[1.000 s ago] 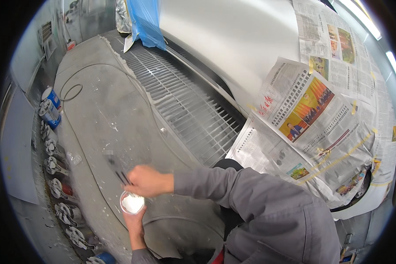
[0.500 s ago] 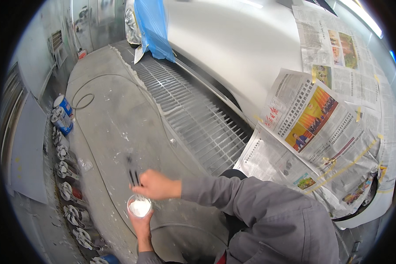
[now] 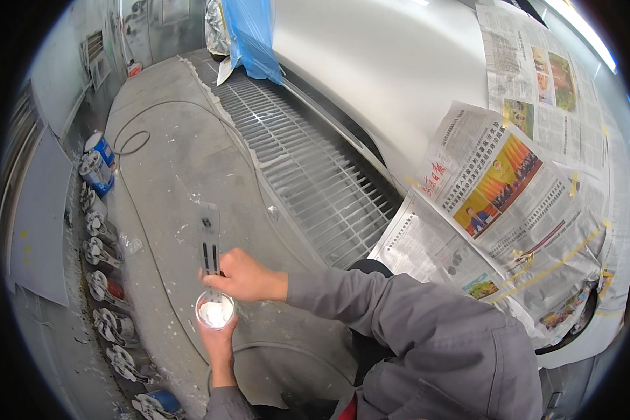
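Observation:
My left hand is wrapped around a clear plastic cup with white paint in it. Just above the cup, my right hand grips a flat, see-through mixing stick with black markings. The stick stands up out of my fist, away from me. Whether its lower end dips into the paint is hidden by the hand.
Several paint-smeared cans and spray guns line the left wall, including a blue can. A hose loops across the grey floor covering. Beyond it lie a metal floor grate and a car panel partly masked with newspaper.
The view has tilted slightly, so the surroundings sit higher in the picture. The mixing stick, blurred before, now appears sharper and longer above my right hand. Both hands keep their hold.

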A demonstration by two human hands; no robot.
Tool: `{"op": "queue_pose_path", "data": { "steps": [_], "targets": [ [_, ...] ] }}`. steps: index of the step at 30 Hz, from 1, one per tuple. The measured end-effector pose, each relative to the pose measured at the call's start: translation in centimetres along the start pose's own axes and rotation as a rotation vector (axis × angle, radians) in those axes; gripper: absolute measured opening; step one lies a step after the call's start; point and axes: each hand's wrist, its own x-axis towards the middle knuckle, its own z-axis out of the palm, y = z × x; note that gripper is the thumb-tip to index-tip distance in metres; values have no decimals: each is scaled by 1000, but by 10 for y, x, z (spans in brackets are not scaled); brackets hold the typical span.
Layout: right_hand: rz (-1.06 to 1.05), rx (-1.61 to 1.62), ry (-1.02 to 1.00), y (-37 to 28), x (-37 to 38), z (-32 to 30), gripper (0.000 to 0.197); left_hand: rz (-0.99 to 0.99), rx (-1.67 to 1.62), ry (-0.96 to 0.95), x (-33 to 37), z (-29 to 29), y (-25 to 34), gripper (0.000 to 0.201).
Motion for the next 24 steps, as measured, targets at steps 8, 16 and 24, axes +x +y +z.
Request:
{"op": "queue_pose_path", "data": {
  "steps": [8, 16, 24],
  "targets": [
    [39, 28, 7, 3, 1, 0, 51, 39, 48, 0, 1, 6, 6, 90],
    [-3, 79, 67, 6, 1, -3, 50, 61, 102, -12, -1, 11, 14, 86],
    [-38, 41, 114, 1, 2, -7, 43, 140, 181, 7, 2, 15, 23, 89]
  ]
}}
